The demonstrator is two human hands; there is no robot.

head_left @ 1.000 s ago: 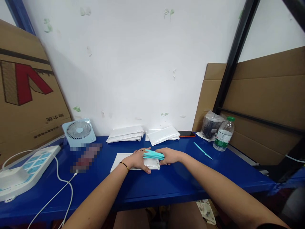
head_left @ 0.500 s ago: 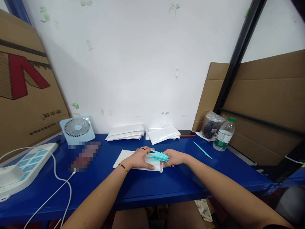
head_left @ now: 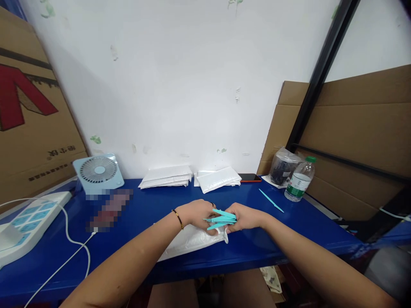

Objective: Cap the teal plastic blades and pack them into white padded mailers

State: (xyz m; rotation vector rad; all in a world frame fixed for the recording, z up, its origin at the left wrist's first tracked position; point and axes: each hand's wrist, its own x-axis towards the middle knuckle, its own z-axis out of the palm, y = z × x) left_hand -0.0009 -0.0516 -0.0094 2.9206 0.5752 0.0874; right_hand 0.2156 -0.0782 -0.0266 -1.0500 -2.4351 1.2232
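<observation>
In my right hand [head_left: 240, 216] is a bundle of several thin turquoise plastic sticks [head_left: 224, 219], their ends pointing left. My left hand [head_left: 201, 214] is closed on the near-right part of a white padded envelope [head_left: 189, 242], beside the sticks. The envelope lies tilted on the blue table, its right end puckered below my right fingers. Some left fingertips are hidden behind the sticks and the envelope. A single turquoise stick [head_left: 271, 200] rests on the table to the right.
White envelopes lie in a left stack [head_left: 167, 176] and a right stack [head_left: 220, 179] by the wall. Around them are a phone [head_left: 251, 177], a bottle [head_left: 300, 179], a bagged dark item [head_left: 282, 169], a fan [head_left: 99, 171] and a power strip [head_left: 35, 222] with white cables.
The envelope has turned, its left end swinging toward the table's front edge. My left hand has moved right over it, and the turquoise sticks are more fanned out in my right hand.
</observation>
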